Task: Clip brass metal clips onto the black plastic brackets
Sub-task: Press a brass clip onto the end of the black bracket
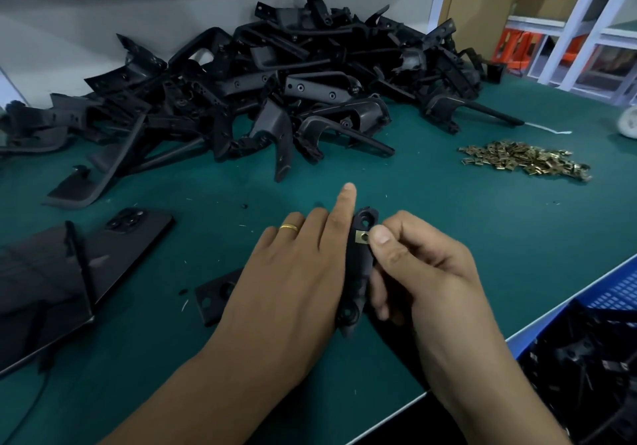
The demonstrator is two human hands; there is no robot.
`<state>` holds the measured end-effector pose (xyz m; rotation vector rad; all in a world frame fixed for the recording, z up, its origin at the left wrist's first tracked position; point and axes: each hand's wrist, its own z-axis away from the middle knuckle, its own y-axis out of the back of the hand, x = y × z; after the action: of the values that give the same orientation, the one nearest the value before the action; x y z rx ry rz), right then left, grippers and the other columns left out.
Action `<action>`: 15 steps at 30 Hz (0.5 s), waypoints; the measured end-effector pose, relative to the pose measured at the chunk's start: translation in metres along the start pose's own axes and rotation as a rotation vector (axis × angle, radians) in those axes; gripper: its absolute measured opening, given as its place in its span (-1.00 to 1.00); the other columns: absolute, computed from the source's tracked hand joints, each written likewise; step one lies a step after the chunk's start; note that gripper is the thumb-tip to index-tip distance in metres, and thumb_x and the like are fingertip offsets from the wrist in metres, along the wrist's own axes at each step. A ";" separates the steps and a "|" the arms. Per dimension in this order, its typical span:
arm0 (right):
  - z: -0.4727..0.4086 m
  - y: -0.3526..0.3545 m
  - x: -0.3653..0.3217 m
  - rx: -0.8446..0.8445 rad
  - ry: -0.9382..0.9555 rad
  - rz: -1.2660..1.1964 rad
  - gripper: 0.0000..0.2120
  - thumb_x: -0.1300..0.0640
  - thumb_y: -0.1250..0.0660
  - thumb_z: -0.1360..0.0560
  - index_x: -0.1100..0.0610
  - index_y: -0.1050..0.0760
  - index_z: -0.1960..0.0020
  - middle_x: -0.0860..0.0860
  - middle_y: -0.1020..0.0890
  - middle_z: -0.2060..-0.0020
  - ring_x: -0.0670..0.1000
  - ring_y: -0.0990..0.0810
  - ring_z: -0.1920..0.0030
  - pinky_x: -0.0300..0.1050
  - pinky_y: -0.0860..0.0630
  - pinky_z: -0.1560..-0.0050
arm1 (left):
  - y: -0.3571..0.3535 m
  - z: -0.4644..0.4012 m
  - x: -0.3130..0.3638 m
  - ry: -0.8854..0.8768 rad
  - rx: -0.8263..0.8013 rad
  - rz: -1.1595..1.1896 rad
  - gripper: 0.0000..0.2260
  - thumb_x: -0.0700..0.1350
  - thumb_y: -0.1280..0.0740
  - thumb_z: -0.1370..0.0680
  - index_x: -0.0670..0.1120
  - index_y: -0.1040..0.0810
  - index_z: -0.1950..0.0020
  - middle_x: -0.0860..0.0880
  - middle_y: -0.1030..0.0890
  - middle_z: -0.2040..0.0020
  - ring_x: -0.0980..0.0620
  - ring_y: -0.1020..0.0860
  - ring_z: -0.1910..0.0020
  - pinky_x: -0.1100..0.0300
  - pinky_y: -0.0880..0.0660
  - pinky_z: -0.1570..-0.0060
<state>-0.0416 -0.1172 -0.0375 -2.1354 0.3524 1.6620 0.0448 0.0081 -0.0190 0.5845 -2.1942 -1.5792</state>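
- Where the green tabletop nears its front edge, the left hand lies palm down on a black bracket, its fingers straight and spread, the index finger stretched forward along the bracket's left side.
- A gold ring sits on one finger of that hand.
- The right hand comes in from the right, fingers curled, its thumb and fingers pinching a brass clip against the bracket's right edge near its far end; the lower fingers tuck in beside the bracket.
- The bracket lies on the tabletop between the two hands, running from near to far, with a round hole at each end.
- A large pile of black brackets fills the far side of the tabletop, reaching toward the far left corner.
- A heap of brass clips lies toward the right edge, well apart from the hands.
- A dark phone rests near the left edge, partly under a flat black part.
- A blue crate holding black parts stands just off the front right corner.
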 end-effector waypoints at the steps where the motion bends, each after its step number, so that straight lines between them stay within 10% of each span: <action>1: -0.001 0.005 -0.003 -0.066 -0.033 -0.064 -0.66 0.05 -0.30 -0.60 0.23 -0.37 0.26 0.13 -0.45 0.52 0.02 -0.34 0.53 -0.18 -0.25 0.48 | 0.001 0.000 0.001 -0.016 0.005 0.051 -0.13 -0.02 -0.25 -0.48 -0.15 0.12 -0.69 -0.06 -0.48 -0.31 -0.15 -0.49 -0.27 0.00 -0.46 -0.26; 9: -0.014 0.023 -0.005 -0.104 -0.127 0.282 -0.68 -0.03 -0.36 -0.63 0.13 -0.55 0.22 0.10 -0.61 0.39 0.05 -0.52 0.51 -0.16 -0.43 0.53 | -0.018 -0.004 -0.020 -0.025 -0.085 -0.002 0.05 -0.05 -0.40 -0.56 0.02 0.47 -0.61 0.09 -0.18 -0.40 -0.01 -0.28 -0.38 0.11 -0.34 -0.42; 15: -0.059 0.135 -0.013 0.514 -0.032 0.867 -0.80 -0.01 -0.39 -0.58 0.04 -0.59 0.19 -0.04 -0.63 0.38 0.03 -0.61 0.30 -0.13 -0.45 0.25 | -0.020 -0.007 -0.035 0.020 -0.003 0.166 -0.46 0.12 -0.42 -0.55 -0.06 -0.49 -0.47 0.10 -0.48 -0.19 0.06 -0.40 -0.12 0.06 -0.54 -0.09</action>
<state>-0.0536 -0.2646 -0.0349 -1.6296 1.6710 1.7145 0.0806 0.0158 -0.0385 0.4045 -2.1641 -1.4847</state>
